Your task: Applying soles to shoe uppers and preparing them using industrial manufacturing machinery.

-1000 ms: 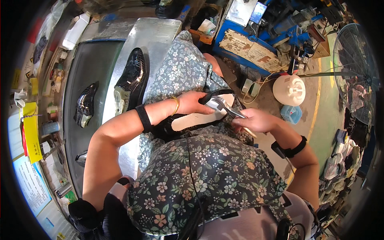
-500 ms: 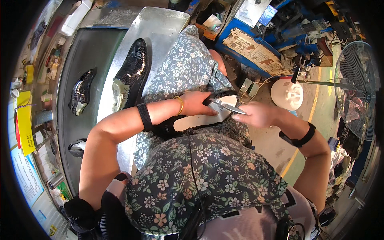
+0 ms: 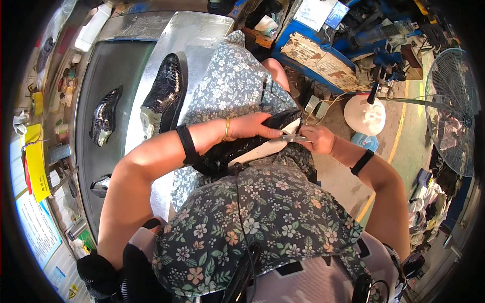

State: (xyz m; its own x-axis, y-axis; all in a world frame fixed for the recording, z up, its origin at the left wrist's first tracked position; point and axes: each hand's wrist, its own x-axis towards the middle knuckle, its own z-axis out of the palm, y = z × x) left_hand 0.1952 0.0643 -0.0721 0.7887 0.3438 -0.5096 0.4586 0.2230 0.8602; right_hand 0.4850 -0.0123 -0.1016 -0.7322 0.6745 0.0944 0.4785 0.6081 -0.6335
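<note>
A black glossy shoe upper stretched over a last lies across my lap, its pale bottom (image 3: 260,152) turned partly up. My left hand (image 3: 250,126) is closed around the side of this shoe, with the thumb reaching toward the pale bottom's edge. Metal pliers (image 3: 291,138) are gripped in my right hand (image 3: 318,140), and their head rests at the shoe's edge beside my left thumb. What the jaws pinch is too small to make out.
Another black shoe on a last (image 3: 165,96) stands on the metal ledge (image 3: 194,25) to my left. Beyond it, a dark conveyor belt (image 3: 124,65) carries more shoes. To the right are a white round container (image 3: 365,116), a standing fan (image 3: 452,111) and a blue machine (image 3: 323,60).
My right hand has brought the pliers leftward and down against the shoe's edge. The shoe has tilted, showing more of its black side, and my left thumb has shifted toward the pliers.
</note>
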